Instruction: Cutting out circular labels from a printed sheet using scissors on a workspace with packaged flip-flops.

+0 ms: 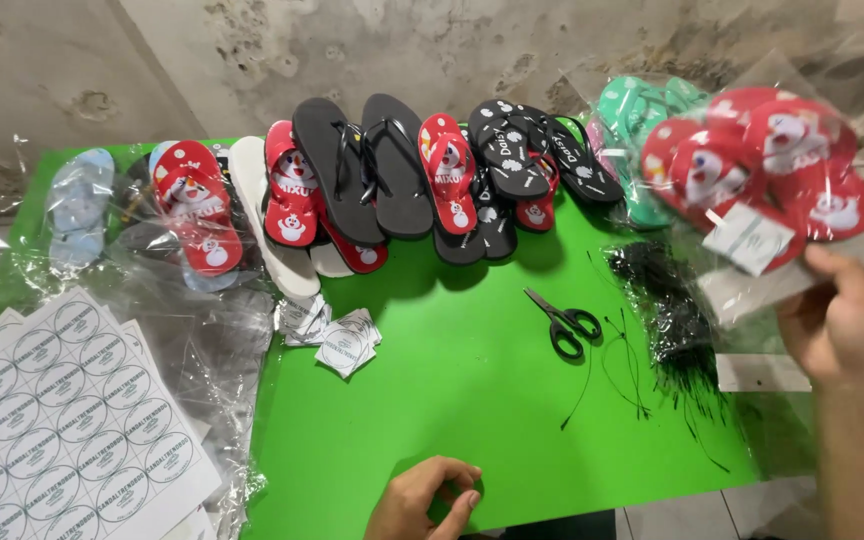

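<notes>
My right hand [847,320] holds up a clear plastic bag of red cartoon-print flip-flops [762,160] at the right, a white paper tag hanging from it. My left hand [427,497] rests low on the green table [452,400] near its front edge, fingers curled together, nothing visible in it. Black scissors [564,322] lie on the table between the two hands. A pile of black plastic ties [672,320] lies under the held bag.
Red, black and white flip-flops [392,180] lean in a row against the stained wall. Bagged green flip-flops [642,120] sit behind right. Sheets of round stickers [62,420] and loose clear bags [192,330] lie left. Small folded tags [337,335] lie mid-table.
</notes>
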